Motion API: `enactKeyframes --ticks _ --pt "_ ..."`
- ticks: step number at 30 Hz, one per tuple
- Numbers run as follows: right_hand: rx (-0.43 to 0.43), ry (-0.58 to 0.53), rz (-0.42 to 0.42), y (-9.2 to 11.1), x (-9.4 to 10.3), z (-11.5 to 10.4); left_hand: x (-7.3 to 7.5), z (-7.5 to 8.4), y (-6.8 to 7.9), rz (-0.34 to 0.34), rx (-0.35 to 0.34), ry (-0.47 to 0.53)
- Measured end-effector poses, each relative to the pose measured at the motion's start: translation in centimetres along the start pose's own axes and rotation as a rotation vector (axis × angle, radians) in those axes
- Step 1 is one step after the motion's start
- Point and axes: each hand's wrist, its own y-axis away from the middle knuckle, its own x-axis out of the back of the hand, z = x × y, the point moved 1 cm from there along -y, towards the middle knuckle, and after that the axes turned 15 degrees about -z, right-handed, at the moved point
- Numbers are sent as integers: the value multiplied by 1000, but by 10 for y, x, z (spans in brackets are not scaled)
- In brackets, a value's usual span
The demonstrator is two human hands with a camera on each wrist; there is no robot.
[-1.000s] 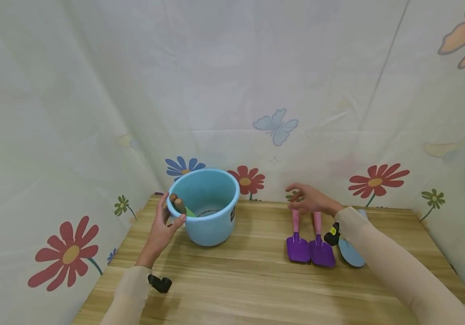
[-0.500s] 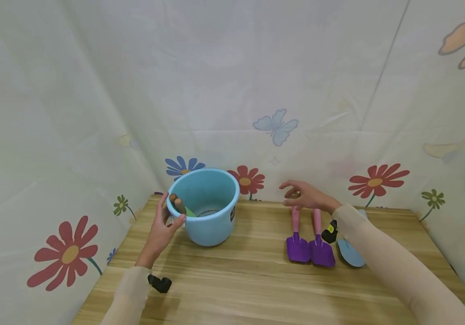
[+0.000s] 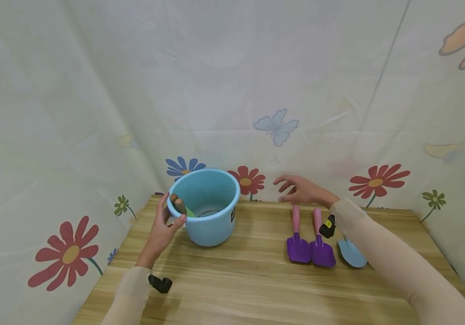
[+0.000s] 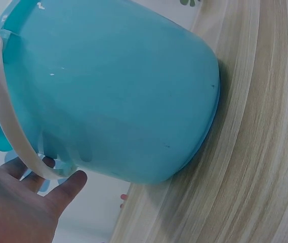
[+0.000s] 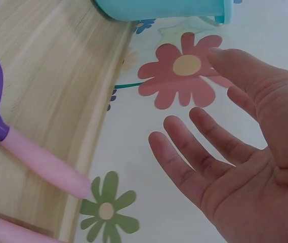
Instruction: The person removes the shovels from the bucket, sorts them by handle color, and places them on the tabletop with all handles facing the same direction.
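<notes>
In the head view, my left hand (image 3: pixel 164 225) holds the light blue bucket (image 3: pixel 212 231) at its left side, thumb at the rim and fingers spread around the edge. The bucket's white handle (image 4: pixel 7 111) hangs down beside the fingers in the left wrist view. Inside the bucket lean brown wooden handles (image 3: pixel 179 206) and something green. My right hand (image 3: pixel 303 190) hovers above the back table edge, fingers loosely bent and holding nothing. Below it lie two purple shovels with pink handles, the left shovel (image 3: pixel 298 249) and the right shovel (image 3: pixel 322 253).
A light blue scoop-shaped blade (image 3: pixel 351 253) lies right of the shovels, partly hidden by the right sleeve. The wooden table (image 3: pixel 236 289) meets a white flowered cloth backdrop (image 3: pixel 216 90) at the back and sides.
My right hand has moved left and slightly up, off the pink shovel handles, and its fingers have spread. The left hand, bucket and shovels stay where they were.
</notes>
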Motion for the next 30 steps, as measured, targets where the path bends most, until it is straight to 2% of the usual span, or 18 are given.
enactKeyframes --ticks 15,30 --pt "16 21 -47 -6 12 -33 0 1 0 2 7 -10" --pt "76 63 -60 -25 26 -61 0 3 0 -1 4 -8"
